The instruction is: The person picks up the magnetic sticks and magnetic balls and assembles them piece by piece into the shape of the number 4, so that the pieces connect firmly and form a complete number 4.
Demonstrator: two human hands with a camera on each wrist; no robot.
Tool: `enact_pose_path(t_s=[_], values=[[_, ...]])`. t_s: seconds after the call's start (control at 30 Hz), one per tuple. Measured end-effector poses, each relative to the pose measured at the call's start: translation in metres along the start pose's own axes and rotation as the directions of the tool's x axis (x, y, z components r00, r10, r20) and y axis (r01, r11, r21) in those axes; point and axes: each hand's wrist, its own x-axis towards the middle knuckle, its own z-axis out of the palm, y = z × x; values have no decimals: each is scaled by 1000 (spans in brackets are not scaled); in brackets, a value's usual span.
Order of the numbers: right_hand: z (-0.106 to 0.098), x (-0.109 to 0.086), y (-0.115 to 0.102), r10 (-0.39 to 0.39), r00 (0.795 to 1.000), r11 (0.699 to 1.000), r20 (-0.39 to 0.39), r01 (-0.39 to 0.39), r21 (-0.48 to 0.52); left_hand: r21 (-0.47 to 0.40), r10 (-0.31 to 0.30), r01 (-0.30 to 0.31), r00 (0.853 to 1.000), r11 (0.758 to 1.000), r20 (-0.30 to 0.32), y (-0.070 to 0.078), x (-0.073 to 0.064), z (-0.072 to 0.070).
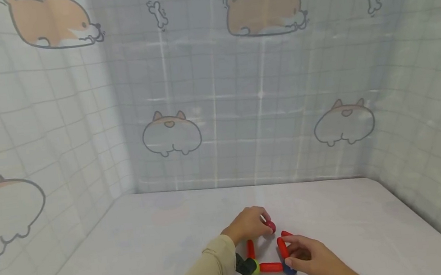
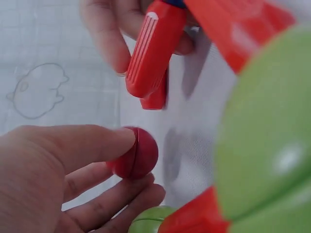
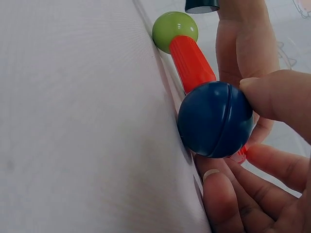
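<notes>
My left hand (image 1: 248,225) pinches a red ball (image 2: 138,153) with a seam between thumb and fingers, above the table. My right hand (image 1: 311,254) holds a blue ball (image 3: 214,119), its thumb against the ball and a forefinger along a red rod (image 1: 283,247) that rises from it. A second red rod (image 1: 271,267) joins the blue ball to a green ball (image 3: 175,31). From that green ball another red rod (image 1: 251,248) runs away to a smaller-looking green ball (image 2: 153,218). Behind the right fingers, one more red rod end (image 1: 286,234) shows; its attachment is hidden.
A dark wrist camera (image 1: 245,266) under the left sleeve partly covers the near green ball. The white table (image 1: 166,234) is bounded by grid-patterned curtains (image 1: 242,153) with cartoon dogs at the back and both sides.
</notes>
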Motion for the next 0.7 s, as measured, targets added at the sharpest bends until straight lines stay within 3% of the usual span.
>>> enact_pose_path(t_s=[0.43,0.7], values=[[1,2,0,-2,1000,1000,-9,2,7,8,10,-11,998,1000,66,17,1,-5],[2,3,3,-18,1000,1000,-8,18,19,-43,36,-32,994,999,103,16,3,-2]])
